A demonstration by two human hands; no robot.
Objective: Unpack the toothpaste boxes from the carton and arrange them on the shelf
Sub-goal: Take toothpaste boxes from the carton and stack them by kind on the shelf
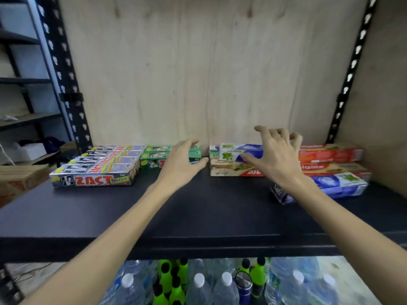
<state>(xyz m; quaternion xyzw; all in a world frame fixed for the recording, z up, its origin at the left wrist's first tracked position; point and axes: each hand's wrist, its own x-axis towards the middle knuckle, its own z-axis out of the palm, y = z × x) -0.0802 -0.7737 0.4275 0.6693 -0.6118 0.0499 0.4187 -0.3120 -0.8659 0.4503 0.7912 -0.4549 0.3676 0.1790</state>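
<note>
we start at the far left of the black shelf (198, 216), where the silver zact boxes (94, 172) lie flat in a tidy row running from near to far, the nearest one showing its long printed face toward us. just right of them sit the green boxes (154, 156), also flat and packed side by side. our left hand (179, 166) hovers over the right end of that green group with fingers spread and loosely curved, holding nothing; if it comes down carelessly we judge it could shove the green boxes askew or push them into the silver row.

right of a narrow gap lies the middle stack (233, 169) of tan and red boxes, and on top of it a white and blue box (240, 151) rests at a slight angle, not square with those beneath. our right hand (275, 157) is above it, fingers wide, thumb near the box, gripping nothing that we can see. a nudge here could slide that top box off toward the back panel or the gap.

further right the red boxes (330, 154) are stacked, with a blue box (341, 183) nearest us, lying crooked. its near left end seems to jut out under our right wrist, so the forearm could catch it and drag it forward off the shelf. the carton is not in view
</note>
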